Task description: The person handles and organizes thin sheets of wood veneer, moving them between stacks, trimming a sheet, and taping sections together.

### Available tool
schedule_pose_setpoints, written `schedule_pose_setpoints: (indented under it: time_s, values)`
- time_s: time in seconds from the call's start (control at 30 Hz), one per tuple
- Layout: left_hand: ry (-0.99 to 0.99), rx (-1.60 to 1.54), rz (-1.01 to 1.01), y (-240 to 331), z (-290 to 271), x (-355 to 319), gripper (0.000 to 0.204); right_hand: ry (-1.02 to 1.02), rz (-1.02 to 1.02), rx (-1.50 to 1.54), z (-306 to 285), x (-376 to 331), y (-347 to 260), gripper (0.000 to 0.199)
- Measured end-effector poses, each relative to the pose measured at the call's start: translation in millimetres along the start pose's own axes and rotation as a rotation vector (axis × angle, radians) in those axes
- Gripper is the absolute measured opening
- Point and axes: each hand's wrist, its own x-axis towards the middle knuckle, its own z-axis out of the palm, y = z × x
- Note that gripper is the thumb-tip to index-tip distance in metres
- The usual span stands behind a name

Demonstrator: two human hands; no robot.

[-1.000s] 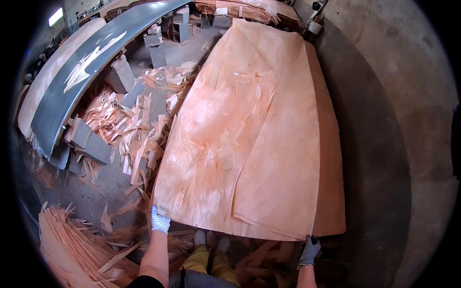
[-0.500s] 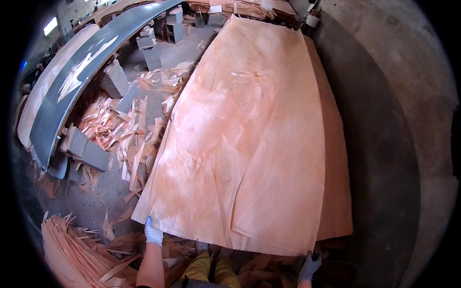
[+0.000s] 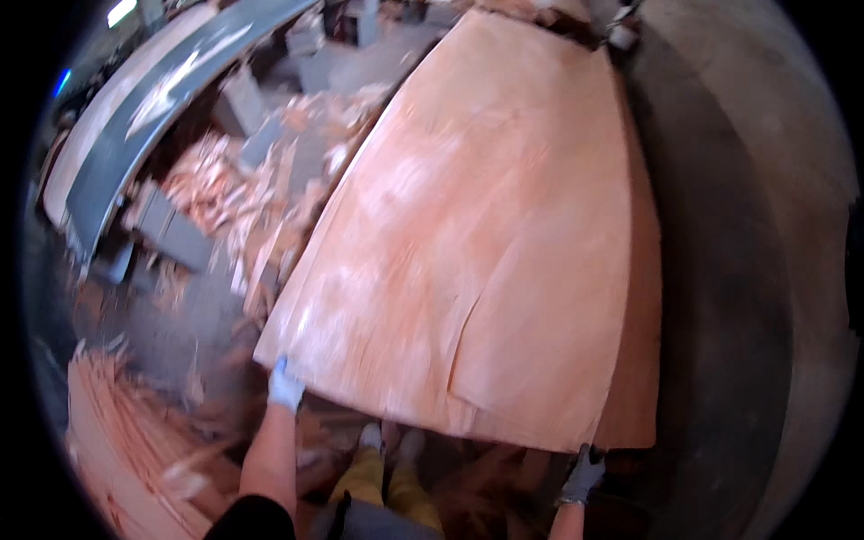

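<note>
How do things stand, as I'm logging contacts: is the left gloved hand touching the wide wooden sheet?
Touching. The head view shows the left hand lapping over the near edge of the wooden sheet, close to the sheet's left corner.

Blur smears the wood scraps [image 3: 214, 183] beyond the left edge of the veneer stack [image 3: 643, 378], whose top sheet [image 3: 405, 270] partly hides the left hand [image 3: 286, 387].

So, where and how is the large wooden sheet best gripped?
I would grip the wooden sheet by its near edge, close to both corners, coming from the near side. It is broad and thin, so two widely spaced grips should support it better; the left hand and right hand are placed so.
</note>
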Motion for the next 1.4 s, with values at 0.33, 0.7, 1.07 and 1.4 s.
schedule_pose_setpoints:
  time_s: [0.33, 0.7, 1.07, 1.4]
  values:
    - [0.358, 0.225, 0.023, -16, -24, 18, 0.055, -0.191, 0.227, -0.203, -1, 22, 58, 0.016]
    - [0.424, 0.449, 0.074, -24, -64, 26, 0.04, -0.384, 0.066, -0.248, -30, 75, 148, 0.024]
    - [0.437, 0.526, -0.015, -15, -76, 49, 0.028, -0.322, 0.084, -0.695, -66, 98, 209, 0.035]
    - [0.509, 0.504, -0.006, -6, -99, 52, 0.022, -0.295, -0.071, -0.825, -47, 100, 238, 0.033]
